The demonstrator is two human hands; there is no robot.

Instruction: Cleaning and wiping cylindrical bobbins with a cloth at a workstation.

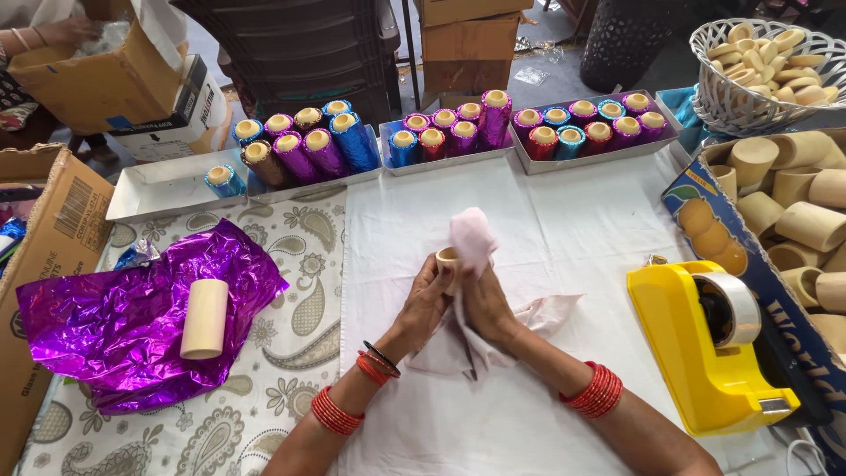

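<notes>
One pale tube (447,258) | open-ended | half under pink cloth (471,236) | both hands gripping

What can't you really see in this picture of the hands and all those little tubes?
All in the head view:
- The small tube in the left hand: mostly hidden by the fingers and the pink cloth.
- The right hand: its fingertips are buried in the cloth.
- The box of bare tubes: cut off by the right edge.
- The person at top left: cut off by the frame corner.

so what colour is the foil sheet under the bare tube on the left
Shiny purple foil sheet, seen in the head view.
</notes>
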